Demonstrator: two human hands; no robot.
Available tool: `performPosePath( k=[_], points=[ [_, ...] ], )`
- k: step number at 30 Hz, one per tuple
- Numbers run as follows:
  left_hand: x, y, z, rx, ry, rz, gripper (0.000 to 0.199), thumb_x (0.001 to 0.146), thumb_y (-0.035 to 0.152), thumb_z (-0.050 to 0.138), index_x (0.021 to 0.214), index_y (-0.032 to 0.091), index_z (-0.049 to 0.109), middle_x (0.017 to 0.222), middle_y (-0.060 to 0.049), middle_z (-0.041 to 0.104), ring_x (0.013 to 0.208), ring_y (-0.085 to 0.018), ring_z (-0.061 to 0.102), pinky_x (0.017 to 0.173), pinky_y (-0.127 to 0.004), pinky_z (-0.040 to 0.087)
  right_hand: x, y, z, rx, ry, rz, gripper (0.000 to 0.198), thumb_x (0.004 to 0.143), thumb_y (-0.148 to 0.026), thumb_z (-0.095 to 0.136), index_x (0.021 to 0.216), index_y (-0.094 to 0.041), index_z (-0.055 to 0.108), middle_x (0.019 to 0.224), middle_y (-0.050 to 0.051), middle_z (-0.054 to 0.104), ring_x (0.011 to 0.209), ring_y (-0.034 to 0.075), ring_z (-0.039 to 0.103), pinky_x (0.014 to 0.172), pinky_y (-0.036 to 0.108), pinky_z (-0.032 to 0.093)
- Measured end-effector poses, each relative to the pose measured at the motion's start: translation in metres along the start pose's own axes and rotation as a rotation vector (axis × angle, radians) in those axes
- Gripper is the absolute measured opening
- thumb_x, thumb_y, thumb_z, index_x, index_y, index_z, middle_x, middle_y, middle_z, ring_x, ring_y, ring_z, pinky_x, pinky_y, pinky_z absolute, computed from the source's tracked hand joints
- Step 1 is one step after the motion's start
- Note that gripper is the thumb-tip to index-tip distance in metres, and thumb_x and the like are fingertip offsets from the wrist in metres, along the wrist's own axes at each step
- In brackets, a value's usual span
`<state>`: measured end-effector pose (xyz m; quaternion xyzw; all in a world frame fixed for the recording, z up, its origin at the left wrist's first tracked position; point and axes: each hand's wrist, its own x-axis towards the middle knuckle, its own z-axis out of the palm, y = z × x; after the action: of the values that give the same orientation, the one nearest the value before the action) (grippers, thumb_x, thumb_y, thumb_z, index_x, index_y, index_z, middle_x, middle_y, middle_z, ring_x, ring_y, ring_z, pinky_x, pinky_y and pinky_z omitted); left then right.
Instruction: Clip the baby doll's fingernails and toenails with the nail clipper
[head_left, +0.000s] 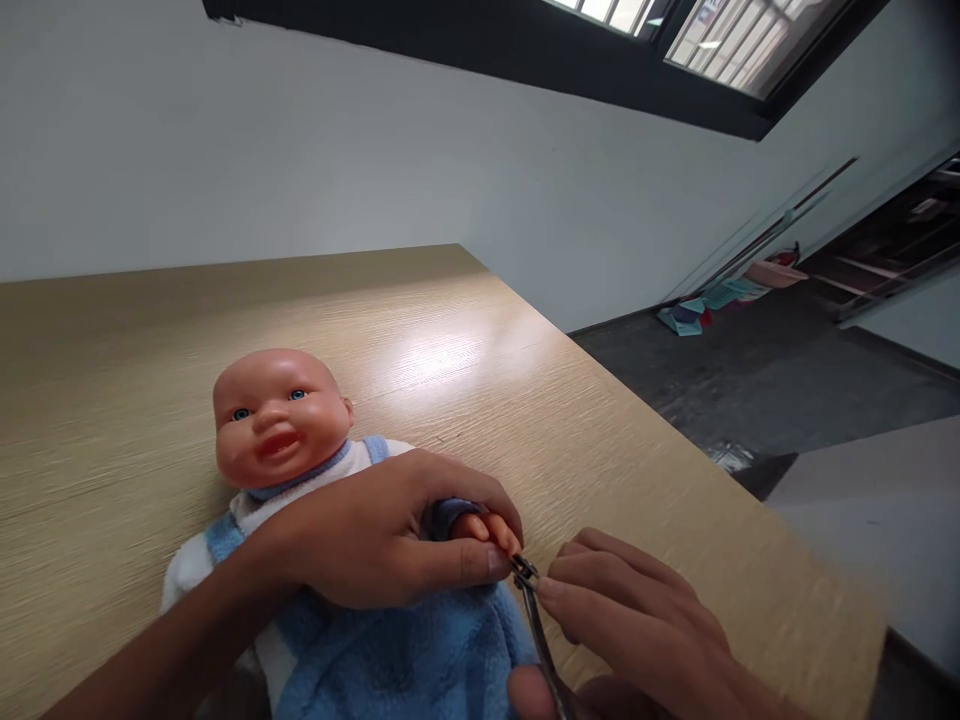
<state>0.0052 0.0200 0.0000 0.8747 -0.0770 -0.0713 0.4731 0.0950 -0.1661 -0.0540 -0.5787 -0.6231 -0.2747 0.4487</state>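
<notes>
A baby doll in a white and blue fuzzy outfit lies on its back on the wooden table. Across its chest reaches my left hand, with thumb and fingers wrapped round the doll's small hand. The doll's fingers poke out between them. In my right hand is a dark metal nail clipper, gripped by its long handle. The clipper's jaws are right at the doll's fingertips. Whether the jaws touch the fingertips I cannot tell. The doll's lower body runs out of view at the bottom.
The table's right edge slants down beside my right hand, with dark floor beyond. A pale wall with a dark-framed window stands behind. Colourful items and a pink basin lie on the floor.
</notes>
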Motion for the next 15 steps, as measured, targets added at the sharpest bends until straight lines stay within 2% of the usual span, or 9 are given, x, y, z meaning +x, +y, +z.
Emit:
performPosePath(
  k=[8, 15],
  points=[
    [0.0008, -0.0007, 0.0007, -0.011, -0.002, 0.001, 0.022, 0.093, 0.032, 0.057, 0.104, 0.014, 0.066, 0.096, -0.002, 0.067, 0.087, -0.007, 0.058, 0.073, -0.014, 0.045, 0.0034, -0.0073, 0.0010, -0.071, -0.030, 0.021, 0.016, 0.098, -0.030, 0.057, 0.092, -0.016, 0.059, 0.068, 0.003, 0.068, 0.059, 0.014, 0.068, 0.061, 0.024, 0.059],
    [0.0005, 0.0009, 0.0001, 0.000, -0.004, -0.020, 0.023, 0.093, 0.031, 0.057, 0.106, 0.014, 0.066, 0.096, -0.002, 0.067, 0.086, -0.007, 0.059, 0.072, -0.013, 0.045, 0.0081, -0.0056, 0.0089, -0.034, 0.094, 0.090, 0.025, 0.093, -0.041, 0.064, 0.086, -0.018, 0.056, 0.064, 0.000, 0.065, 0.055, 0.011, 0.065, 0.053, 0.021, 0.055]
  ],
)
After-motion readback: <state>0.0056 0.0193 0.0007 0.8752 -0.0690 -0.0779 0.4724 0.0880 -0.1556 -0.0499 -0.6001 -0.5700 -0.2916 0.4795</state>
